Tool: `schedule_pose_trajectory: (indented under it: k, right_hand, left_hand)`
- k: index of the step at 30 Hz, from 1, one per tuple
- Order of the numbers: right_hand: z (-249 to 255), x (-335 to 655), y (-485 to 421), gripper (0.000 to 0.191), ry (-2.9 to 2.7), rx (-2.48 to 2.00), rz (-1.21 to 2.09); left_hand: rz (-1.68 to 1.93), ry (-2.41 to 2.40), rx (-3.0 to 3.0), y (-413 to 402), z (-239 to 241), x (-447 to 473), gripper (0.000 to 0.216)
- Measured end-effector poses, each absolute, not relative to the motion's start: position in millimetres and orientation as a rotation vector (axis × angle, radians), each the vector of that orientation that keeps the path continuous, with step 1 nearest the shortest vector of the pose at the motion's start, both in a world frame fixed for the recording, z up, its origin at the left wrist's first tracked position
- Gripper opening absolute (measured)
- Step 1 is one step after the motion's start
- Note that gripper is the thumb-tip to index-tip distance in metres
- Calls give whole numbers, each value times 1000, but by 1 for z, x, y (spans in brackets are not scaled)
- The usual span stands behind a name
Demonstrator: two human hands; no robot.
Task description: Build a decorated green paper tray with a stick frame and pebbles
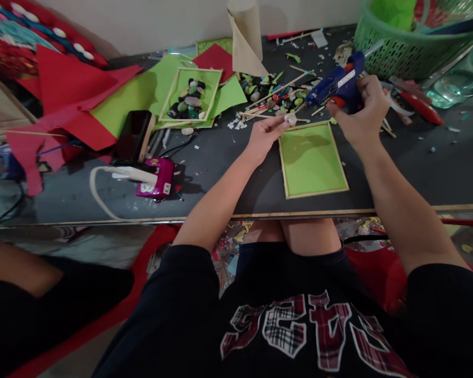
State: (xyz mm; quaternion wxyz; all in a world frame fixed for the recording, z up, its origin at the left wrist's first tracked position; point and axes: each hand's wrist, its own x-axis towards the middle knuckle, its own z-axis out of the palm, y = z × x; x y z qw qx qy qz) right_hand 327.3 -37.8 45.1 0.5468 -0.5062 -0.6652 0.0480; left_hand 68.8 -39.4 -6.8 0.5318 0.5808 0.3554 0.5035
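Note:
A small white pebble point(290, 119) is pinched in the fingertips of my left hand point(263, 135), over the top left corner of a green card point(313, 163) edged with thin wooden sticks. My right hand point(362, 113) grips a blue hot glue gun point(341, 79), its nozzle pointing left and down toward the pebble but apart from it. Behind my hands lies a pile of coloured pebbles point(299, 97) mixed with thin sticks. Further left rests a second stick-framed green card point(211, 97) with several dark and pale stones on it.
A green plastic basket point(402, 50) and a clear bottle point(453, 79) stand at the back right, near red-handled scissors point(421, 107). Red paper point(79, 89), a phone point(133, 135) and a purple power adapter point(157, 178) with cables lie to the left. Another person's arm point(19, 265) is at lower left.

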Motion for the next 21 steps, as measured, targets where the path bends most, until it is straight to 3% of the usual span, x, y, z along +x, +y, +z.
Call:
schedule_pose_trajectory:
  k: [21]
  right_hand:
    - [52,319,-47,52,-1573,-1269,90]
  left_hand:
    - [1166,772,1398,-39,-8,68,50]
